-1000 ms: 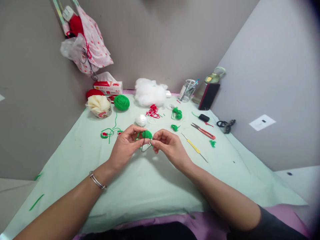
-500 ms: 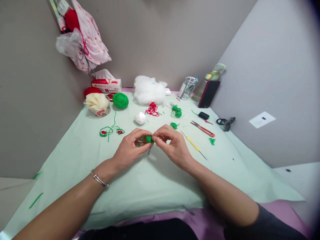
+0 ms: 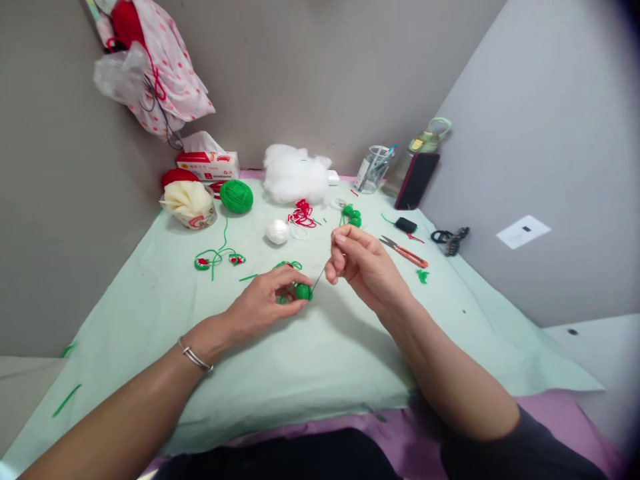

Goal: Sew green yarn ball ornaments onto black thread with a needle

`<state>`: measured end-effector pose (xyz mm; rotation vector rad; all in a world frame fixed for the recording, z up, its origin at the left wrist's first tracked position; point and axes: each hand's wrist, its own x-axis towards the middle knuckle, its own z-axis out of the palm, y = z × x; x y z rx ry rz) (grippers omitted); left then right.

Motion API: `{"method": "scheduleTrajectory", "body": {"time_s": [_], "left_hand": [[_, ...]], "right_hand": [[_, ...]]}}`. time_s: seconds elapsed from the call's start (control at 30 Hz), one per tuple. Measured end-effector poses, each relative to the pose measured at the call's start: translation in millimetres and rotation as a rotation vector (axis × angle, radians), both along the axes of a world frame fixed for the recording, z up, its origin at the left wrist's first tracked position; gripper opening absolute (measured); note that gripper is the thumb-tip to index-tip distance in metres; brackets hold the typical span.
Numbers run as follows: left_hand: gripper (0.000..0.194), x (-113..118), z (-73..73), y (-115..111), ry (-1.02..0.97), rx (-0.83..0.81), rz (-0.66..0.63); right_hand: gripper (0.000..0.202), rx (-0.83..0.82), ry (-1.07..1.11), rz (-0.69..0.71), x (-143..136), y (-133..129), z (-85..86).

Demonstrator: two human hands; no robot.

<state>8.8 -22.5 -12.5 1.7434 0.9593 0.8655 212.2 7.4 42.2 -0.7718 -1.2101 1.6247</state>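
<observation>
Mint tbl cover (image 3: 300, 363); green crochet pc (image 3: 303, 292) pinched at tip of L hand (image 3: 260, 301).

"How many hands?"
"2: left hand (image 3: 260, 298), right hand (image 3: 367, 272)."
"Held?"
"1 green crocheted piece (image 3: 303, 292), 1 dark strand (image 3: 319, 278)."
"Red-and-green pieces (image 3: 201, 264) lying at left?"
"2."
"Elsewhere?"
"1 green yarn ball (image 3: 237, 196), 1 white ball (image 3: 277, 231), 1 pair of scissors (image 3: 413, 258), 1 phone (image 3: 417, 181), 1 bottle (image 3: 424, 143)."

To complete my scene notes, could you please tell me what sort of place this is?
It looks like a yarn-craft workspace, perhaps at home, judging by the green yarn ball, white stuffing and orange-handled scissors.
</observation>
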Motion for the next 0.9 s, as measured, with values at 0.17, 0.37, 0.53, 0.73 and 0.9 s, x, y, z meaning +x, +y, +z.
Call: {"method": "scheduleTrajectory", "body": {"time_s": [0.17, 0.37, 0.53, 0.73, 0.9], "left_hand": [[0.024, 1, 6.2, -1, -0.077, -0.046, 0.051], [0.033, -5, 9.3, 3, -0.212, -0.225, 0.09], [0.038, -9, 13.9, 8, -0.342, -0.247, 0.186], [0.032, -12, 11.3, 10, -0.407, -0.239, 0.216], [0.031, -13, 11.1, 10, -0.403, -0.22, 0.228]], "right_hand": [[0.021, 0.025, 0.012, -0.124, 6, 4, 3.8], [0.021, 0.122, -0.14, -0.069, 3, -1, 2.1], [0.009, 0.492, -0.461, -0.21, -4, -11, -3.2], [0.011, 0.784, -0.751, -0.218, -11, -20, -12.6], [0.012, 0.82, -0.798, -0.206, -12, -20, -15.4]]}}
